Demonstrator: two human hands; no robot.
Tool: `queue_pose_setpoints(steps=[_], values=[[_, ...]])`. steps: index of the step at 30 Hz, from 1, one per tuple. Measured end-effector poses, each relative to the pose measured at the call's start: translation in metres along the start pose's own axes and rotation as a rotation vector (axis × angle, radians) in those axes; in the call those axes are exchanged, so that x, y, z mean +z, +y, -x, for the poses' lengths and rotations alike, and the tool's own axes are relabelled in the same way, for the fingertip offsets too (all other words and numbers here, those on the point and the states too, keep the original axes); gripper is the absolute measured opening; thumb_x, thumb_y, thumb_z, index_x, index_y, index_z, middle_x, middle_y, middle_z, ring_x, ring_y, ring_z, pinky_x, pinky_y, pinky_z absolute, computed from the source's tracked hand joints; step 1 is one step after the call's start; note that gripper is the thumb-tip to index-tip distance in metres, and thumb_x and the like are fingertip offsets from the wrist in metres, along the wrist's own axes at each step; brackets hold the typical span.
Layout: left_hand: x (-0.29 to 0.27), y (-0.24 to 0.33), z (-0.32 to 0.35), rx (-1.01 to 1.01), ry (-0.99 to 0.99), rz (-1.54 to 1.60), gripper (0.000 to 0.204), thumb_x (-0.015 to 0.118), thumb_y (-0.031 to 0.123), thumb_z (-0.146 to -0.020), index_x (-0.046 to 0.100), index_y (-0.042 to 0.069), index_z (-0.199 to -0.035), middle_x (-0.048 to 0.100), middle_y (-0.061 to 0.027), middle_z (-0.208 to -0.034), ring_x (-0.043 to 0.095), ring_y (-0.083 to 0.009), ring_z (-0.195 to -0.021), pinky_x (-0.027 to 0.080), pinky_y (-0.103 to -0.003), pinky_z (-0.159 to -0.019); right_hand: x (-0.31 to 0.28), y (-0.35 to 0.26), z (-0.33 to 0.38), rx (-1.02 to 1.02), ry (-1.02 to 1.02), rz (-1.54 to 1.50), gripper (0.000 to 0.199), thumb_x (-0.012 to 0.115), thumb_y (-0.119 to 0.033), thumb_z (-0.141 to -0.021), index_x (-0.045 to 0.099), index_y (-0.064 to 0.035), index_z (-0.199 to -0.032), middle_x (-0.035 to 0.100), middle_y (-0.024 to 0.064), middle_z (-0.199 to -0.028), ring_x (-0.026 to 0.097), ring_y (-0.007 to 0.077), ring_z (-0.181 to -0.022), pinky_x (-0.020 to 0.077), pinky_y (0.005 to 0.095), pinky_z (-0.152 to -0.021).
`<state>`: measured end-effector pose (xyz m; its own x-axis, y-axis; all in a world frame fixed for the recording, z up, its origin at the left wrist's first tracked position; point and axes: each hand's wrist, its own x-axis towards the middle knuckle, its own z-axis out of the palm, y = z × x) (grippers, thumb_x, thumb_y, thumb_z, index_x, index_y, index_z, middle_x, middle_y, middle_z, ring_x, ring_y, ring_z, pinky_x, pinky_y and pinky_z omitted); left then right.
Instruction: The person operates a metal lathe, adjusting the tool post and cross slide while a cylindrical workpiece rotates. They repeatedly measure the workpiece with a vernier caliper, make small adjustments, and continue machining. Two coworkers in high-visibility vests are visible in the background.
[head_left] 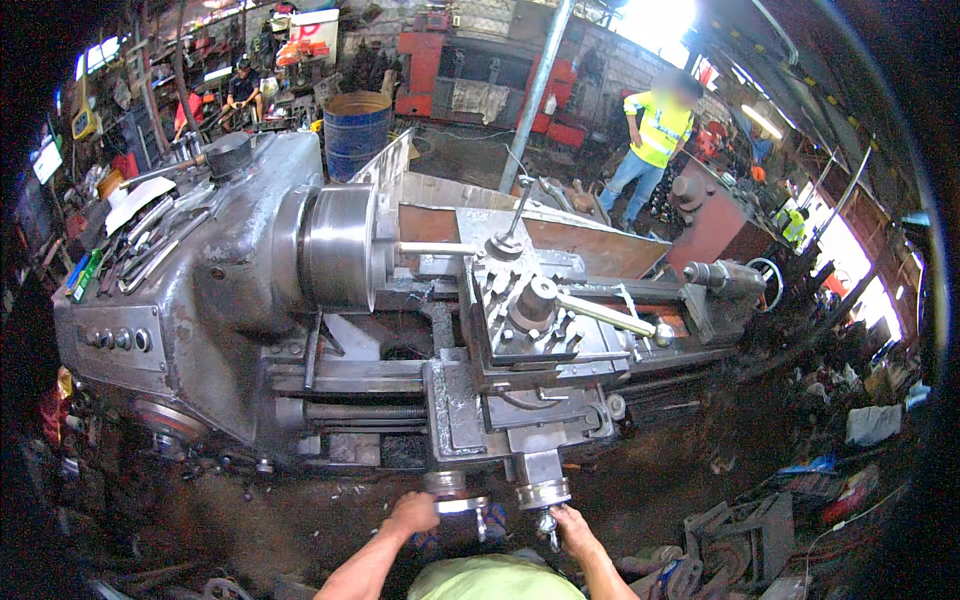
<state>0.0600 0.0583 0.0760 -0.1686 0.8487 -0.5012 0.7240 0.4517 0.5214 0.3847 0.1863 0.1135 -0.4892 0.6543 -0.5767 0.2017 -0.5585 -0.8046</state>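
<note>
At the front of a large grey metal lathe, my left hand (412, 513) is closed on the left edge of the carriage handwheel (462, 506). To its right, my right hand (572, 530) has its fingers closed at the cross-slide handwheel (543, 494), by its crank knob; the exact finger contact is small. Above them is the tool post (535, 305) with several bolts and a long pale lever (605, 313). A light slim bar (435, 247) spans between the shiny round chuck (340, 245) and the tool post.
Loose tools (160, 240) lie on the headstock. At right is the tailstock (722, 275). Behind the lathe stand a blue drum (357, 130), a slanted metal pole (537, 95) and a person in a yellow vest (660, 130). Scrap metal (740, 540) lies at lower right.
</note>
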Motion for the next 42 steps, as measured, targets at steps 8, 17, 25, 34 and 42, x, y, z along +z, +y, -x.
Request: queue_pose_setpoints(steps=[8, 17, 25, 34, 42], values=[[-0.006, 0.066, -0.008, 0.038, -0.002, -0.075, 0.033, 0.064, 0.028, -0.078, 0.070, 0.011, -0.106, 0.070, -0.0179, -0.103, 0.068, -0.0366, -0.095, 0.054, -0.048, -0.082, -0.018, -0.001, 0.013, -0.072, 0.028, 0.069, 0.062, 0.059, -0.039, -0.092, 0.048, 0.0009, -0.137, 0.064, -0.0005, -0.103, 0.056, 0.0133, -0.094, 0.0442, 0.0317, -0.086], [0.065, -0.039, 0.044, -0.007, 0.796, 0.004, 0.083, 0.077, 0.033, -0.075, 0.040, -0.008, -0.137, 0.054, -0.0270, -0.119, 0.049, -0.0444, -0.112, 0.034, -0.054, -0.100, -0.095, -0.034, -0.008, -0.020, 0.405, 0.603, 0.057, 0.060, -0.050, -0.089, 0.067, 0.0048, -0.104, 0.070, 0.0195, -0.094, 0.065, 0.0266, -0.086, 0.0512, 0.0426, -0.080], [0.202, -0.166, 0.160, -0.754, -0.105, 0.215, 0.045, 0.065, 0.025, -0.083, 0.049, -0.001, -0.117, 0.049, -0.0233, -0.107, 0.048, -0.0372, -0.099, 0.040, -0.046, -0.084, -0.171, -0.145, -0.094, -0.266, 0.761, 0.960, 0.050, 0.063, -0.039, -0.087, 0.062, -0.0008, -0.119, 0.061, 0.0221, -0.118, 0.058, 0.0386, -0.112, 0.0468, 0.0451, -0.095], [0.217, -0.011, 0.147, -0.685, 0.131, 0.392, 0.027, 0.063, 0.025, -0.081, 0.060, 0.007, -0.102, 0.056, -0.0173, -0.088, 0.055, -0.0343, -0.080, 0.043, -0.044, -0.070, -0.212, -0.184, -0.155, 0.288, 0.260, 1.410, 0.037, 0.053, -0.024, -0.087, 0.068, -0.0081, -0.117, 0.064, 0.0185, -0.123, 0.061, 0.0367, -0.116, 0.0455, 0.0539, -0.096], [0.161, 0.096, 0.115, -0.943, 0.290, 0.429, 0.064, 0.069, 0.045, -0.080, 0.057, 0.006, -0.130, 0.063, -0.0224, -0.121, 0.058, -0.0362, -0.117, 0.046, -0.040, -0.099, -0.251, -0.307, -0.229, -0.806, 0.660, 1.112, 0.032, 0.065, -0.027, -0.086, 0.069, -0.0005, -0.103, 0.067, 0.0225, -0.096, 0.063, 0.0396, -0.090, 0.0505, 0.0465, -0.079]])
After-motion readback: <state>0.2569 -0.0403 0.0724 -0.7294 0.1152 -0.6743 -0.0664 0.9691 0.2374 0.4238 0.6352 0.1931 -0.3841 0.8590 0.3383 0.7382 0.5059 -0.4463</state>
